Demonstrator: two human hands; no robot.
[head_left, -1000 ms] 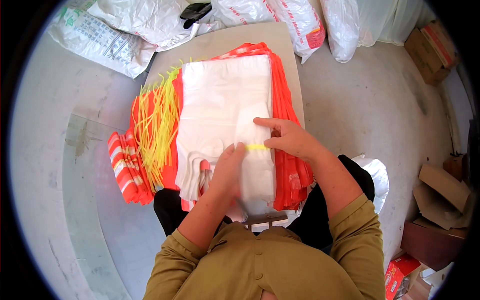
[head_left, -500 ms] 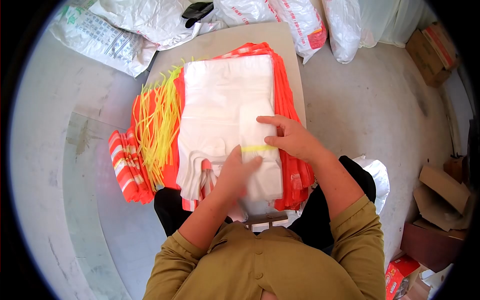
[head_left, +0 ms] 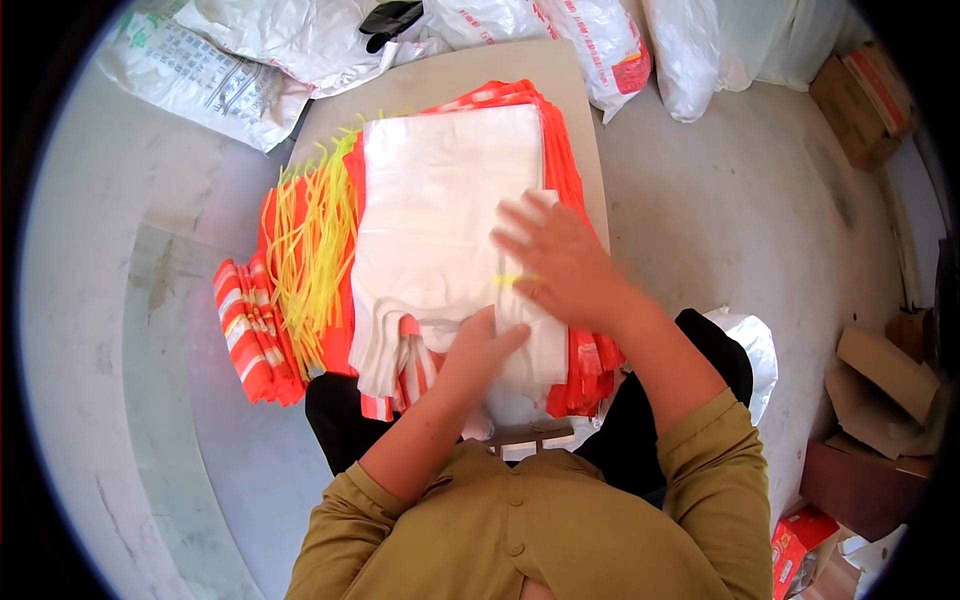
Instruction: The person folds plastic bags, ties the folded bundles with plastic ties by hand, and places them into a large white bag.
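Note:
A folded bundle of white plastic bags (head_left: 535, 345) with a yellow tie (head_left: 512, 280) around it lies along the right side of a flat stack of white plastic bags (head_left: 450, 190). My left hand (head_left: 485, 345) grips the bundle's left edge, its thumb across the top. Over the bundle's upper part, my right hand (head_left: 560, 255) is open, fingers spread and blurred by motion; whether it touches is unclear. Beneath the white stack are red bags (head_left: 562, 160). Loose yellow strips (head_left: 315, 240) lie to the left, beside a folded red-and-white striped bundle (head_left: 255, 330).
The stack rests on a beige board (head_left: 450, 75). White printed sacks (head_left: 205, 80) and more white bags (head_left: 600, 50) stand beyond it. Cardboard boxes (head_left: 865, 105) are at the right, with an opened carton (head_left: 885, 385) nearer me.
My right hand has lifted its fingers and spread them over the bundle's upper part. The bundle and its yellow tie have shifted slightly to the right, and the bundle looks narrower.

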